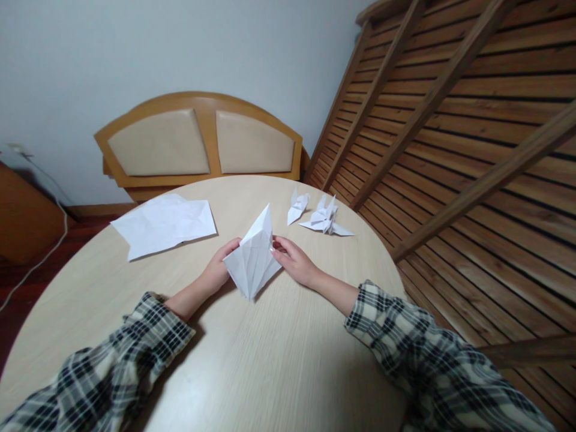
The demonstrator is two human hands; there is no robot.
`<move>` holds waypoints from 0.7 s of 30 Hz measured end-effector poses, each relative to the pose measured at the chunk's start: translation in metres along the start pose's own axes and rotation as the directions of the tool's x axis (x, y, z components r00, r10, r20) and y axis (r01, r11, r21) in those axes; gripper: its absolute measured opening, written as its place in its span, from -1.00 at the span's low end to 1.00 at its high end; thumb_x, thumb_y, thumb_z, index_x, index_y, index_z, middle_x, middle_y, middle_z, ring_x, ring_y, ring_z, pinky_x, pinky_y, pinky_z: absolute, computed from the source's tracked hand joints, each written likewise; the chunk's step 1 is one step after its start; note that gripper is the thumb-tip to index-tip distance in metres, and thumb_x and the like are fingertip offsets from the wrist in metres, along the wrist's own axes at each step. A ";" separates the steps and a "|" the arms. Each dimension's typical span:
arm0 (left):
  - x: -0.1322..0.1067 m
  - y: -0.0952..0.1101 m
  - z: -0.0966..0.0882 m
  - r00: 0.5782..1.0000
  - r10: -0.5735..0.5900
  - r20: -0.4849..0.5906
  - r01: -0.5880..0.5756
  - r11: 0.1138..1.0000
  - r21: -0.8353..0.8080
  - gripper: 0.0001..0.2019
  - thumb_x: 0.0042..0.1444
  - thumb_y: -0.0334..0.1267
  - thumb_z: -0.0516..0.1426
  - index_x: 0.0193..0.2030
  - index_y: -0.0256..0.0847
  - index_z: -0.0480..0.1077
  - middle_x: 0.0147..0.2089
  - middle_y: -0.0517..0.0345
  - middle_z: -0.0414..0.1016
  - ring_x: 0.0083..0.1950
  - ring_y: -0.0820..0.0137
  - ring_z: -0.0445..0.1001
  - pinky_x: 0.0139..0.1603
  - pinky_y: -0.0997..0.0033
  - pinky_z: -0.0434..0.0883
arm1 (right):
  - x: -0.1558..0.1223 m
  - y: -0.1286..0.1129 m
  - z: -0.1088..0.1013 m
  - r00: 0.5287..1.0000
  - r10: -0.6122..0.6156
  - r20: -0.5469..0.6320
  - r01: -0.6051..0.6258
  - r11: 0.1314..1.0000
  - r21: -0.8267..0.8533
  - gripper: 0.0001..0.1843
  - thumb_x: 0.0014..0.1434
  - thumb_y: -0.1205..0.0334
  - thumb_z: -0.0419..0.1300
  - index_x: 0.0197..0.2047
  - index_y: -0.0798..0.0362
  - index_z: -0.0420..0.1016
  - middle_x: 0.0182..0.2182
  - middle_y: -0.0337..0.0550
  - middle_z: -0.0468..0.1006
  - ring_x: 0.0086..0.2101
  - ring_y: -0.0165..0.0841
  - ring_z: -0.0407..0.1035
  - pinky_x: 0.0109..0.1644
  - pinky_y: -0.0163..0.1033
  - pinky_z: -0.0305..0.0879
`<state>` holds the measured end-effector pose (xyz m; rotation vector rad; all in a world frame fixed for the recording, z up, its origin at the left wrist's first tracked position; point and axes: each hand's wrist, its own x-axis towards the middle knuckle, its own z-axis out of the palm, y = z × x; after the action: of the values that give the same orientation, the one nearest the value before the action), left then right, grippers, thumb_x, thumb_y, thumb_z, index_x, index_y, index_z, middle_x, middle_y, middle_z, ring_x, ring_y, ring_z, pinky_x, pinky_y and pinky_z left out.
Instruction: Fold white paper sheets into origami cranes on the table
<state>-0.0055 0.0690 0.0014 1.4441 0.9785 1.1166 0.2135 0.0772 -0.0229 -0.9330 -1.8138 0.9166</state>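
A white sheet of origami paper (252,259), creased and partly folded into a pointed diamond shape, is held up over the middle of the table. My left hand (219,264) grips its left edge, with the fingers hidden behind the paper. On the opposite edge, my right hand (292,259) pinches the paper between thumb and fingers. One tip of the paper points up and away from me, another down towards me. Several folded paper cranes lie beyond my right hand: a small one (297,207) and a cluster (324,216) beside it.
Creased flat white paper (166,225) lies on the left of the round wooden table (252,372). Behind the table stands a padded wooden headboard (204,138). A slatted wooden frame (450,132) leans along the right side. A white cable (56,240) hangs at the left.
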 end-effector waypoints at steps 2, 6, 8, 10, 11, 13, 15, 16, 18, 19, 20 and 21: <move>0.000 -0.001 0.002 0.999 -0.032 0.018 0.033 0.998 -0.054 -0.76 -0.13 -0.15 0.28 -0.35 -0.23 0.42 -0.40 0.23 0.45 -0.37 0.37 0.39 -0.32 0.42 0.32 | 0.001 -0.005 -0.001 0.999 0.021 0.033 -0.020 1.000 -0.004 -0.69 0.31 0.00 0.12 -0.04 0.04 0.42 -0.08 -0.03 0.49 -0.08 -0.26 0.38 0.04 -0.10 0.33; 0.000 -0.004 0.002 0.999 -0.046 0.014 0.047 0.996 -0.082 -0.79 -0.14 -0.20 0.28 -0.36 -0.23 0.44 -0.41 0.24 0.46 -0.37 0.38 0.39 -0.31 0.43 0.31 | 0.000 -0.015 -0.002 0.997 0.040 0.062 -0.038 0.999 -0.026 -0.67 0.29 -0.06 0.10 -0.33 0.03 0.31 -0.39 -0.23 0.34 -0.31 -0.35 0.26 -0.20 -0.23 0.23; 0.001 -0.005 0.001 0.999 -0.045 0.019 0.046 0.996 -0.075 -0.80 -0.13 -0.21 0.29 -0.35 -0.23 0.46 -0.39 0.23 0.48 -0.35 0.37 0.40 -0.28 0.42 0.31 | -0.001 -0.017 -0.003 0.997 0.037 0.062 -0.036 0.999 -0.008 -0.66 0.29 -0.06 0.09 -0.36 0.02 0.26 -0.43 -0.28 0.26 -0.36 -0.38 0.20 -0.24 -0.25 0.16; 0.003 -0.006 0.000 0.999 -0.044 0.023 0.046 0.996 -0.078 -0.78 -0.11 -0.17 0.29 -0.34 -0.24 0.48 -0.37 0.20 0.50 -0.32 0.34 0.42 -0.25 0.40 0.33 | -0.001 -0.017 -0.003 0.998 0.038 0.052 -0.038 0.999 0.013 -0.66 0.28 -0.06 0.08 -0.37 0.02 0.24 -0.44 -0.29 0.22 -0.38 -0.39 0.17 -0.26 -0.26 0.12; 0.004 -0.006 0.000 0.999 -0.047 0.017 0.048 0.995 -0.088 -0.75 -0.09 -0.13 0.29 -0.33 -0.25 0.49 -0.36 0.18 0.52 -0.31 0.32 0.43 -0.24 0.38 0.34 | -0.001 -0.017 -0.003 0.998 0.041 0.048 -0.042 0.999 0.022 -0.66 0.28 -0.05 0.08 -0.38 0.02 0.23 -0.45 -0.30 0.21 -0.39 -0.40 0.16 -0.27 -0.26 0.11; 0.005 -0.006 0.000 0.997 -0.074 0.008 0.074 0.990 -0.120 -0.66 0.00 0.03 0.24 -0.36 -0.26 0.49 -0.38 0.14 0.52 -0.32 0.30 0.43 -0.23 0.34 0.35 | -0.001 -0.017 -0.003 0.998 0.051 0.048 -0.053 0.998 0.034 -0.66 0.28 -0.04 0.07 -0.39 0.02 0.22 -0.45 -0.30 0.20 -0.39 -0.40 0.14 -0.28 -0.27 0.10; 0.006 -0.005 0.000 0.994 -0.109 0.023 0.111 0.980 -0.164 -0.51 0.08 0.21 0.14 -0.39 -0.27 0.48 -0.43 0.12 0.50 -0.37 0.30 0.42 -0.26 0.32 0.35 | -0.002 -0.017 -0.004 0.997 0.057 0.054 -0.059 0.998 0.031 -0.66 0.27 -0.04 0.07 -0.40 0.02 0.21 -0.46 -0.30 0.19 -0.40 -0.40 0.14 -0.29 -0.27 0.09; 0.006 -0.004 0.000 0.993 -0.117 0.030 0.120 0.977 -0.176 -0.46 0.09 0.26 0.10 -0.41 -0.26 0.47 -0.46 0.12 0.49 -0.40 0.31 0.41 -0.29 0.33 0.35 | -0.002 -0.017 -0.004 0.997 0.057 0.058 -0.059 0.998 0.024 -0.66 0.27 -0.04 0.08 -0.41 0.02 0.21 -0.47 -0.30 0.20 -0.40 -0.40 0.14 -0.29 -0.27 0.09; 0.006 -0.004 -0.002 0.994 -0.106 0.024 0.108 0.981 -0.161 -0.46 0.07 0.27 0.13 -0.42 -0.26 0.47 -0.46 0.13 0.48 -0.42 0.33 0.38 -0.33 0.36 0.32 | -0.001 -0.017 -0.005 0.996 0.052 0.066 -0.053 0.999 0.004 -0.66 0.26 -0.02 0.09 -0.43 0.02 0.20 -0.47 -0.30 0.20 -0.41 -0.41 0.14 -0.30 -0.27 0.08; 0.006 -0.004 -0.002 0.996 -0.094 0.009 0.095 0.986 -0.139 -0.51 0.06 0.22 0.17 -0.43 -0.26 0.47 -0.45 0.14 0.49 -0.42 0.35 0.38 -0.34 0.38 0.30 | -0.001 -0.017 -0.005 0.996 0.051 0.068 -0.050 0.999 -0.005 -0.66 0.26 -0.02 0.09 -0.43 0.02 0.20 -0.48 -0.30 0.20 -0.41 -0.41 0.14 -0.31 -0.27 0.07; 0.006 -0.003 -0.003 0.996 -0.086 -0.004 0.084 0.989 -0.122 -0.55 0.05 0.16 0.22 -0.43 -0.27 0.47 -0.44 0.14 0.49 -0.41 0.35 0.38 -0.35 0.39 0.29 | -0.001 -0.017 -0.005 0.996 0.050 0.068 -0.049 0.999 -0.014 -0.66 0.26 -0.01 0.09 -0.44 0.02 0.20 -0.49 -0.31 0.20 -0.42 -0.41 0.14 -0.31 -0.27 0.07; 0.006 -0.003 -0.004 0.997 -0.083 -0.011 0.081 0.990 -0.114 -0.60 0.04 0.11 0.25 -0.43 -0.27 0.48 -0.42 0.15 0.50 -0.40 0.36 0.38 -0.35 0.40 0.28 | -0.001 -0.016 -0.005 0.997 0.050 0.065 -0.049 0.999 -0.023 -0.66 0.26 -0.01 0.09 -0.45 0.02 0.20 -0.49 -0.31 0.19 -0.43 -0.41 0.14 -0.32 -0.27 0.06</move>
<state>-0.0076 0.0757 -0.0006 1.2943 0.9611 1.1074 0.2148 0.0697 -0.0075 -0.9751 -1.8662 0.9706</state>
